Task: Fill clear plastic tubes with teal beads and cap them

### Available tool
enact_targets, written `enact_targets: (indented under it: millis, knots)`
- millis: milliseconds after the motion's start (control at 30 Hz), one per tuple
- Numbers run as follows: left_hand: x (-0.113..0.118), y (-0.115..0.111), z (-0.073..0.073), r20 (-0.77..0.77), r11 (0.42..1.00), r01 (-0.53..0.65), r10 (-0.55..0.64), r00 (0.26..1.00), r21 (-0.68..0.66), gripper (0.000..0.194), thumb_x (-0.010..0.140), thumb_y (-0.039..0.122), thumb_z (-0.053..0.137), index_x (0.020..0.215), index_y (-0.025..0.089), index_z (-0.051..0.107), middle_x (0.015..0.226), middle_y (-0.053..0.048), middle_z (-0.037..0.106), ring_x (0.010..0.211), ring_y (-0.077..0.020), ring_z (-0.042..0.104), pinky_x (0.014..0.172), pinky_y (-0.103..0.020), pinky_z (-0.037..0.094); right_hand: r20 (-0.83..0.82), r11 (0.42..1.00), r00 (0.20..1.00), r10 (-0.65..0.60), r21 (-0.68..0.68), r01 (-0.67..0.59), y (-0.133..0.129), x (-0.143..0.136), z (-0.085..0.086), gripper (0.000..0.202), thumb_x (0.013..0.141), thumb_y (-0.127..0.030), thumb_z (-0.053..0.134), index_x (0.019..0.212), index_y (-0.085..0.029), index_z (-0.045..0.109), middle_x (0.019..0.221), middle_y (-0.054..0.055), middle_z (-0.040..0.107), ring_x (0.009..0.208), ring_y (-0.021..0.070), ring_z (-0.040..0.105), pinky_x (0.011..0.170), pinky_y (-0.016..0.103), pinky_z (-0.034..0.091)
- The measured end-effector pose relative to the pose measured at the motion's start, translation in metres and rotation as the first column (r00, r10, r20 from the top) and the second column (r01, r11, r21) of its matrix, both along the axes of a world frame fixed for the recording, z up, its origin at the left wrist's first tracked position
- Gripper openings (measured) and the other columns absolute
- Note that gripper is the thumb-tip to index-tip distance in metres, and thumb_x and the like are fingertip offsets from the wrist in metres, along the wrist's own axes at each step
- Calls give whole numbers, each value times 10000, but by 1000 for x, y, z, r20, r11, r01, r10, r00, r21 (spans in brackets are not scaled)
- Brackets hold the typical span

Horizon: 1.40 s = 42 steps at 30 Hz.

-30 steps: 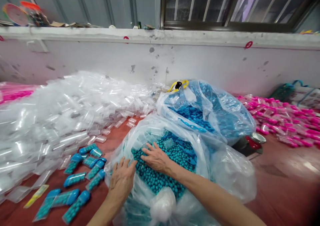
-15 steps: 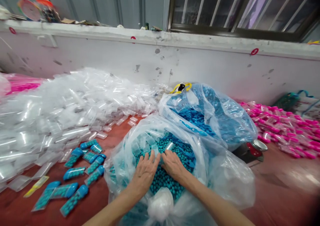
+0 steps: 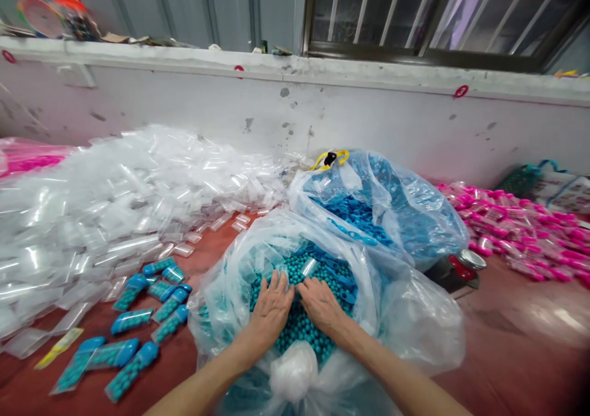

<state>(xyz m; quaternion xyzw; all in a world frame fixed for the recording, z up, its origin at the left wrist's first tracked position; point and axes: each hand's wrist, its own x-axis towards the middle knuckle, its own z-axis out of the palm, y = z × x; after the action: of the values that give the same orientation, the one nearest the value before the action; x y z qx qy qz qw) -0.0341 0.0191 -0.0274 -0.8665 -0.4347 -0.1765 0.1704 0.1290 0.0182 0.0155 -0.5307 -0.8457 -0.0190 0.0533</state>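
Both my hands are in a large clear plastic bag [image 3: 369,274] of small teal beads [image 3: 306,336]. My left hand [image 3: 273,302] lies over the beads with its fingers stretched and apart, tips beside some clear plastic cases [image 3: 265,259]. Close to it, my right hand [image 3: 321,305] is bent inward with its fingers together; what they hold, if anything, is hidden. Just beyond its fingertips a clear case [image 3: 310,267] rests on the beads. Blue caps [image 3: 340,274] lie at the bag's right inside. A knotted bunch of plastic [image 3: 294,372] sits at the bag's near side.
Left on the red surface [image 3: 173,367] are several bead-filled cases with blue caps [image 3: 131,370] and a yellow strip [image 3: 59,347]. Behind is a heap of clear cases [image 3: 138,188]. Another bag of blue caps [image 3: 415,213], a metal-lidded jar [image 3: 471,260] and pink pieces [image 3: 520,231] stand right.
The whole view has shifted slightly, so things appear a little further left. My hands stay in the beads, almost in the same pose.
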Motion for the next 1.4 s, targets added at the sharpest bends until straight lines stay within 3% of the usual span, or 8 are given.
enact_targets:
  millis: [200,500,667,767,900,1000,1267,1400]
  knots:
    - [7,4,-3,8,998,27,-28,1000,60,328,818,85,339,1085,131,524,1219,-160,499,1199,-299,377,944,-541,280,21,994,1000,15,106,-17,-1,-11,-11,145,821,-102,411,833,-184,530,848,64,582,839,222,512,751,370,386]
    - [15,4,41,58,974,-4,18,998,-226,232,801,48,352,850,155,552,946,-78,593,982,-221,523,853,-394,404,112,988,990,88,118,-102,-9,-6,18,237,776,2,357,801,-192,491,767,38,582,647,177,537,565,290,372]
    - [17,11,26,50,986,78,-72,996,-144,225,806,47,361,861,156,550,869,-63,588,1144,-245,414,977,-470,280,77,987,995,65,142,-75,-15,1,14,253,776,-3,360,913,-163,500,798,49,598,667,178,548,585,288,363]
    - [16,18,26,59,975,84,-73,996,-204,243,807,89,382,970,166,546,978,-70,588,1104,-247,442,967,-489,276,13,992,998,54,109,-55,-12,4,9,238,799,-28,364,924,-159,519,810,46,614,713,169,559,606,272,352]
    - [7,30,53,84,881,5,39,996,-473,156,778,144,434,812,194,578,840,-37,612,894,-214,526,916,-450,322,1,996,998,-57,-69,57,-7,16,14,155,813,-103,420,749,-187,533,681,2,611,597,140,555,501,254,276]
    - [0,37,70,156,861,-18,112,981,-509,175,763,122,417,810,178,575,820,-56,616,888,-230,523,927,-488,275,13,995,997,-78,-61,79,-6,25,21,136,815,-118,431,747,-197,518,704,2,607,614,145,566,495,257,259]
    - [2,71,75,429,788,94,227,874,-609,479,728,159,450,1200,111,383,956,-75,596,835,-140,576,724,-245,445,-91,971,974,-208,-135,195,30,8,41,192,840,-207,443,1026,-170,473,963,69,573,855,173,566,653,236,377]
    - [-18,76,78,512,787,81,315,799,-611,377,780,186,344,1134,105,448,895,-64,607,655,-115,577,587,-227,455,-38,982,981,-188,-33,187,50,-10,47,227,862,-190,393,1078,-199,465,1032,79,533,830,181,568,626,251,409]
